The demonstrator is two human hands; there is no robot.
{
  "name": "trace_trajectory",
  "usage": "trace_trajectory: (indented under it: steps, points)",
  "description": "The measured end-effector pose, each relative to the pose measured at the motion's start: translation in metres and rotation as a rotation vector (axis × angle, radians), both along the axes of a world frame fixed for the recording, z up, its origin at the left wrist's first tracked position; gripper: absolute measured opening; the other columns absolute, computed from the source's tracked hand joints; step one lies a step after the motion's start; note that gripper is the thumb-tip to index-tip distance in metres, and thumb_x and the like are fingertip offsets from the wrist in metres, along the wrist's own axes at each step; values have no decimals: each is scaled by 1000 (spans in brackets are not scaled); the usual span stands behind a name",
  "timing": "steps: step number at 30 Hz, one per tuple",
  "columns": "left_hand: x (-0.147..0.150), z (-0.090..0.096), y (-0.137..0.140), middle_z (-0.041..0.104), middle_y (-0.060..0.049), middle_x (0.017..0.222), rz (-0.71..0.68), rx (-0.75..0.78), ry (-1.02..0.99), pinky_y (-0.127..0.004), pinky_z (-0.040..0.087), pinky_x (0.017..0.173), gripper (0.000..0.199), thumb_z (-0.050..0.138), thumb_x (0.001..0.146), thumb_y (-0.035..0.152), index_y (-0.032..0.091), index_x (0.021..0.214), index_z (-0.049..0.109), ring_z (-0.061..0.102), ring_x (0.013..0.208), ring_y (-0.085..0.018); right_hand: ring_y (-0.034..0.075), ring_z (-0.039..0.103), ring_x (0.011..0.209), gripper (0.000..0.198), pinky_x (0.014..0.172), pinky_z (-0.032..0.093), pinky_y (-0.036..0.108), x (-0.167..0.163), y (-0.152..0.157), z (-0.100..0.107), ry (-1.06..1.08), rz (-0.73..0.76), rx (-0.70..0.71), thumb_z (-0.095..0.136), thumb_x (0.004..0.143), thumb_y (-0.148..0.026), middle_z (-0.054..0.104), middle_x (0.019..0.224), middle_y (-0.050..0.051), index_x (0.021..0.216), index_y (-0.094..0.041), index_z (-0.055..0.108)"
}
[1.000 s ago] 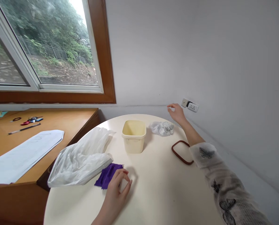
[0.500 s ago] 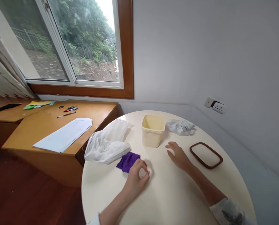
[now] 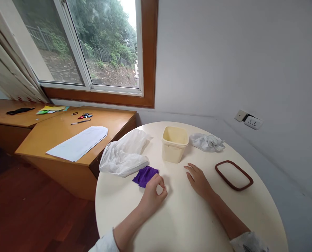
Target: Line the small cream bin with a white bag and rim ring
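Beside a square of purple cloth point(image 3: 143, 176), my left hand point(image 3: 155, 192) hovers low over the round table with thumb and index curled into a near-closed ring. Whether anything thin sits between those fingertips I cannot make out. My right hand point(image 3: 198, 180) has its fingers stretched out and apart, holding nothing visible, just in front of a pale yellow plastic tub point(image 3: 174, 152). The tub stands upright with its top uncovered. To the right of that hand lies a brown rounded-rectangular ring point(image 3: 220, 175), flat on the table.
A crumpled white plastic bag point(image 3: 124, 154) lies behind the purple cloth, and a greyish plastic bag point(image 3: 207, 142) behind the right hand. Papers point(image 3: 79, 142), a pen point(image 3: 80, 121) and keys point(image 3: 85, 115) rest on the wooden desk. The white round table point(image 3: 182, 224) stands near a wall.
The camera view has shifted slightly, moving most of the scene to the right. My right hand has drawn a little nearer to me, its fingers flatter. My left hand keeps its curl.
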State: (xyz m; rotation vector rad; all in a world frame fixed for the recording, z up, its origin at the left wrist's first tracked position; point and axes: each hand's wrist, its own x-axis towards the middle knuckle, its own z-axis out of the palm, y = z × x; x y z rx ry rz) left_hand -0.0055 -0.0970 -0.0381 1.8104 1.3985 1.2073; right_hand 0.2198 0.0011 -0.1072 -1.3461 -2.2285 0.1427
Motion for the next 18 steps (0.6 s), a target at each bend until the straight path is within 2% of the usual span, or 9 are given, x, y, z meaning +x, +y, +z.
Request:
trace_trajectory:
  steps: [6, 10, 12, 13, 15, 18]
  points:
    - [-12, 10, 4, 48, -1, 73, 4, 23, 21, -26, 38, 64, 15, 43, 71, 8, 19, 64, 37, 47, 69, -13, 22, 47, 115, 35, 97, 38, 43, 1, 1, -2, 16, 1, -22, 36, 86, -26, 53, 122, 9, 114, -21, 55]
    - [-43, 24, 16, 48, -1, 74, 66, 28, 168, -26, 40, 67, 11, 43, 73, 14, 20, 66, 38, 48, 71, -14, 22, 47, 115, 35, 97, 38, 43, 2, 0, -1, 15, -1, -34, 36, 86, -27, 53, 122, 9, 114, -21, 55]
    - [-67, 32, 23, 50, -2, 82, 83, -19, 293, -28, 41, 69, 4, 43, 74, 16, 20, 73, 42, 50, 75, -15, 22, 46, 116, 35, 97, 38, 43, 2, -1, 0, 11, -4, -41, 35, 86, -28, 52, 122, 9, 114, -20, 55]
    - [-80, 35, 26, 51, -3, 90, 83, -57, 372, -29, 42, 70, 7, 44, 74, 18, 20, 80, 45, 52, 78, -17, 22, 46, 116, 35, 97, 37, 43, 2, -1, 0, 10, -3, -43, 35, 86, -28, 52, 122, 9, 114, -20, 55]
    - [-106, 38, 33, 48, -8, 111, 68, -147, 549, -33, 42, 74, 26, 47, 73, 21, 21, 99, 47, 54, 86, -20, 22, 46, 116, 35, 97, 37, 43, 2, -1, 0, 13, 1, -42, 35, 87, -28, 52, 122, 9, 114, -20, 55]
    - [-140, 36, 40, 37, -15, 131, 52, -253, 852, -43, 33, 92, 59, 59, 65, 24, 21, 121, 41, 44, 113, -31, 22, 46, 116, 34, 97, 37, 44, 2, 0, -2, 31, 7, -35, 36, 86, -27, 53, 121, 9, 113, -21, 56]
